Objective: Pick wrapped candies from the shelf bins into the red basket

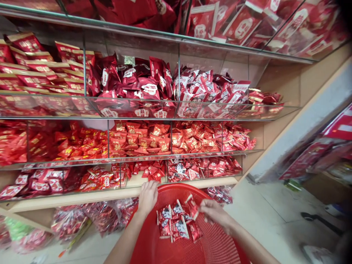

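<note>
A large red plastic basket (176,189) stands low in front of the shelves, with perforated sides. Several small red-and-white candy packets (180,227) lie together inside it, printed with cartoon figures. My left hand (148,198) is closed over the basket's far left rim, right by the front edge of the lowest shelf; its fingertips are partly hidden. Over the basket's right side, my right hand (213,213) has its fingers pinched at the edge of a tilted candy packet (191,206), just above the others.
Shelves with glass dividers hold red-wrapped sweets in compartments, including dark red bags (143,82) and small red packets (140,139). A wooden shelf edge (82,198) runs behind the basket. Clear plastic bags of sweets (70,222) lie on the floor beneath. Red goods (305,157) stand at right.
</note>
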### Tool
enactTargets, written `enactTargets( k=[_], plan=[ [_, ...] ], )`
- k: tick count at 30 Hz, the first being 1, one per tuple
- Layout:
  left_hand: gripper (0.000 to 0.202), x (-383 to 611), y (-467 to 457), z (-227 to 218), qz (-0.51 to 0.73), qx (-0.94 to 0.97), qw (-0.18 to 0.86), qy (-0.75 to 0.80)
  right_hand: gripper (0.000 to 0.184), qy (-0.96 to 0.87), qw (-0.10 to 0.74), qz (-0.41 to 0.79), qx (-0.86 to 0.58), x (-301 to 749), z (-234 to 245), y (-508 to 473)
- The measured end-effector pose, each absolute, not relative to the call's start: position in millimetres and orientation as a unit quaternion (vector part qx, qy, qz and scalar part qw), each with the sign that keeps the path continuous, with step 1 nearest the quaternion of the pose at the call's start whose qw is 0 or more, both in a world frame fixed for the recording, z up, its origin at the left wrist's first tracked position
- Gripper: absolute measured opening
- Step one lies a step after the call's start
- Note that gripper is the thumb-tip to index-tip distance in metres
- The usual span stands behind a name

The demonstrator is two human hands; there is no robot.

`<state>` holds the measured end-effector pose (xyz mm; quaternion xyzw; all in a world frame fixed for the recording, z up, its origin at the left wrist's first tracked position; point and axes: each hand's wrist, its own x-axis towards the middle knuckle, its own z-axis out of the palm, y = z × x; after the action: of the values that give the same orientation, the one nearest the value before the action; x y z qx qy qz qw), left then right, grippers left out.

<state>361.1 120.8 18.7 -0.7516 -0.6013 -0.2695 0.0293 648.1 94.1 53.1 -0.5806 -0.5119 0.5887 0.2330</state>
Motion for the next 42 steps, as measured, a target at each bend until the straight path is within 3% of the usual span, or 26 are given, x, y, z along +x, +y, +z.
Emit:
enactTargets(
  k=[6, 13, 18, 23, 34, 40, 42],
  plan=[
    [0.029, 361, 121, 18, -0.275, -0.752, 0.032, -0.599, 0.009, -0.492, 0.101, 0.577, -0.644, 663, 26, 77],
    [0.029, 361, 122, 15, -0.278, -0.748, 0.031, -0.601, 0.004, -0.328, 0.099, 0.696, -0.631, 651, 20, 72],
    [0.030, 360, 123, 13, -0.281, -0.748, 0.031, -0.601, 0.013, -0.311, 0.115, 0.705, -0.627, 654, 10, 73],
    [0.029, 360, 124, 13, -0.278, -0.749, 0.026, -0.601, 0.015, -0.313, 0.080, 0.714, -0.621, 656, -4, 73],
    [0.029, 360, 122, 16, -0.276, -0.748, 0.016, -0.603, 0.013, -0.415, 0.014, 0.629, -0.657, 650, -25, 65],
    [0.029, 359, 122, 14, -0.282, -0.748, 0.022, -0.600, 0.031, -0.508, -0.051, 0.571, -0.643, 642, -15, 71],
    [0.029, 359, 123, 13, -0.285, -0.748, 0.026, -0.598, 0.035, -0.572, -0.030, 0.522, -0.632, 638, -3, 83]
  ],
)
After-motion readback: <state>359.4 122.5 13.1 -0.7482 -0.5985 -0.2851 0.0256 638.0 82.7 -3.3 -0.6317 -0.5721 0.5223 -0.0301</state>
